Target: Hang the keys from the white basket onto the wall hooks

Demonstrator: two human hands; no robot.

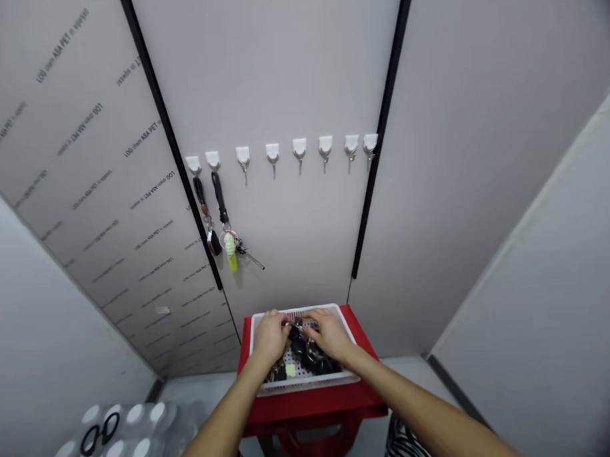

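Head view: left hand (269, 338) and right hand (331, 334) close together, almost touching, above a heap of keys (306, 352) in a white plastic basket (305, 383); grip not clear. Possible trouble: rings tangled together, so a strong pull perhaps lifting several keys or dropping one.

head cam, facing fwd & down, close over white basket (302, 312)

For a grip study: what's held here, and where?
The left hand and right hand meet over keys in a white basket; their fingers hide whether anything is held.
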